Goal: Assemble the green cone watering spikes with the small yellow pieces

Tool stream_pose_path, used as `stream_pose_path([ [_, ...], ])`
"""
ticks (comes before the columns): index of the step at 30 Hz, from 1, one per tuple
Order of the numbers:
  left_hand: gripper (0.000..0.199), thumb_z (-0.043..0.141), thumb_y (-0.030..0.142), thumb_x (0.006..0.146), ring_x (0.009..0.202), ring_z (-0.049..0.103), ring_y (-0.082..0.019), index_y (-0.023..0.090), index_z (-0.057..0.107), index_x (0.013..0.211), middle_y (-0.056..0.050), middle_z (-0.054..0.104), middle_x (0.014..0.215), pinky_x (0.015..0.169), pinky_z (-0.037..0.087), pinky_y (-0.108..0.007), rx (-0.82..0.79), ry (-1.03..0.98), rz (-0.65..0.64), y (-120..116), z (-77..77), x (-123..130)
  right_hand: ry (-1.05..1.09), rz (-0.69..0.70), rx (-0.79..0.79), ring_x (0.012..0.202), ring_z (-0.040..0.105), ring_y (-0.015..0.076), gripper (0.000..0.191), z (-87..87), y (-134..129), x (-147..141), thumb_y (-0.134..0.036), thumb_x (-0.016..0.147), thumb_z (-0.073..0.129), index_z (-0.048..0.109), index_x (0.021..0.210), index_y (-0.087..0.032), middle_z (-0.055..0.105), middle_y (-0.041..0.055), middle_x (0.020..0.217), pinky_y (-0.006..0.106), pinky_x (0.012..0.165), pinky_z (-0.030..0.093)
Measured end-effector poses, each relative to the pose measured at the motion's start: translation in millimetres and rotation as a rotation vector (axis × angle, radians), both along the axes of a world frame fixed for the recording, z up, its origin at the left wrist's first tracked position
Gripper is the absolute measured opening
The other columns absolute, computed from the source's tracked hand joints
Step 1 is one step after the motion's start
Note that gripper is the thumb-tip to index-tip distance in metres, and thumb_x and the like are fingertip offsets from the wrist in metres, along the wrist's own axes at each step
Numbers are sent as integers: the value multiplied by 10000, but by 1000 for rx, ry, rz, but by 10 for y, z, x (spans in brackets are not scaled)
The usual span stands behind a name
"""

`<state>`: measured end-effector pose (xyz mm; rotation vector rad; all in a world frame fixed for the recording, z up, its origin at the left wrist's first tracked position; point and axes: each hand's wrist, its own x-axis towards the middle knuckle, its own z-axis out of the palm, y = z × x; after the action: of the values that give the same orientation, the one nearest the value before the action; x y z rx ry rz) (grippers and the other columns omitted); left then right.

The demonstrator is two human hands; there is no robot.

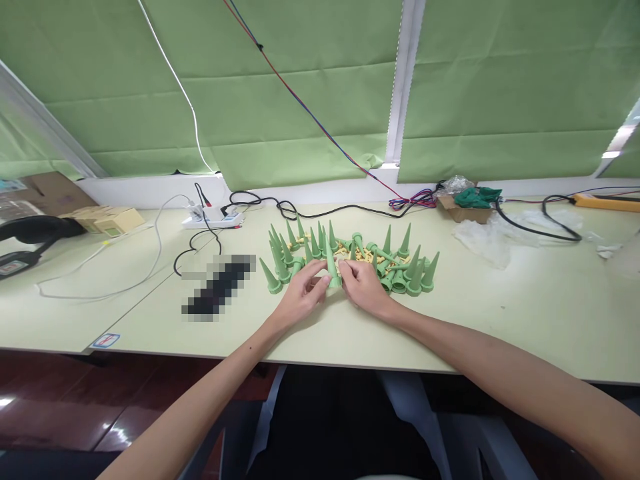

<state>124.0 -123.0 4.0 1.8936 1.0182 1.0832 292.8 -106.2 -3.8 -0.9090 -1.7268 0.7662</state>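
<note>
A slim matte green cone, sharply tipped and flaring at its base, stands nearly upright, pinched in my left hand. My right hand curls beside it (I cannot tell what those fingers grip), near similar green cones and small yellow pieces.

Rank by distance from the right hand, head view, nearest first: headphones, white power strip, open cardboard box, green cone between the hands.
From the right hand:
1. Green cone, just left, between the hands
2. Open cardboard box, back right
3. White power strip, back left
4. Headphones, far left edge
</note>
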Motion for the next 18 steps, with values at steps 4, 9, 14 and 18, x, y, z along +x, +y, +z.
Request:
stream_pose_path([
  [4,376,514,451,915,603,534,-94,243,583,1220,-100,537,1124,479,453,-246,-2,22,-1,2,4,10,-11,-42,-5,494,343,104,435,-18,22,-9,-363,956,381,330,554,-203,357,-44,479,256,516,259],
  [9,368,503,452,924,518,489,-87,222,579,1201,-41,589,832,467,428,-235,-37,-1,41,24,8,34,-23,-108,36,532,327,100,414,-3,6,-35,-382,956,399,338,590,-197,346,-50,534,247,538,258],
  [14,314,498,474,925,403,417,-96,198,588,1045,56,434,468,419,365,-221,-51,-66,130,47,23,40,-74,-95,106,510,293,92,408,34,-61,-59,-396,964,417,341,615,-200,335,-61,537,241,534,249],
  [18,281,524,477,910,362,412,-85,197,550,903,69,425,455,386,331,-212,-89,-117,127,51,42,45,-171,-75,134,506,319,89,389,36,-91,-68,-388,961,437,371,628,-199,378,-63,537,233,544,267],
])
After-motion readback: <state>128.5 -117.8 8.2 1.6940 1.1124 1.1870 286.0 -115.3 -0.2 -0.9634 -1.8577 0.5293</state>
